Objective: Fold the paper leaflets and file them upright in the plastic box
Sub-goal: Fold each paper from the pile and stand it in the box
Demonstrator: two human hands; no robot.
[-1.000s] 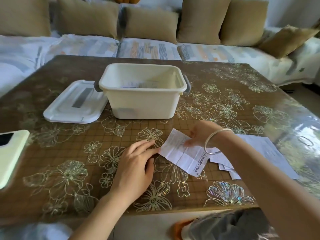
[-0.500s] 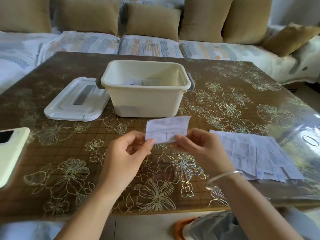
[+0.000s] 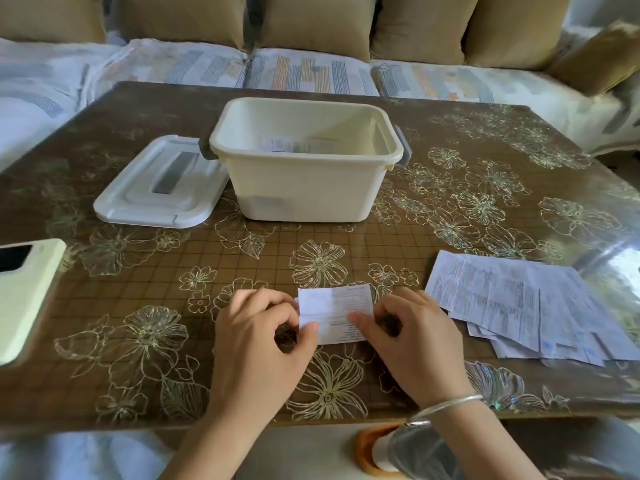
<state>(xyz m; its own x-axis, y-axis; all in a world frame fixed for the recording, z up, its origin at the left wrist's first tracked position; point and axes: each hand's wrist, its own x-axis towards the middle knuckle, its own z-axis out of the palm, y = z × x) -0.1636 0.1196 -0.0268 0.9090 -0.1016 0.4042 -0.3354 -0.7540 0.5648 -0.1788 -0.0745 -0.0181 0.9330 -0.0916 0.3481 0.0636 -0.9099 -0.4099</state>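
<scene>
The leaflet [image 3: 334, 311] lies on the surface [image 3: 138, 271] at its near edge. The left hand [image 3: 256, 337] and right hand [image 3: 412, 344] each have the grip clamped on one end. Its long axis runs left-right, parallel to the near wall of the box [image 3: 304, 188], which stands straight ahead and well apart. Both hands are about equally near.
</scene>
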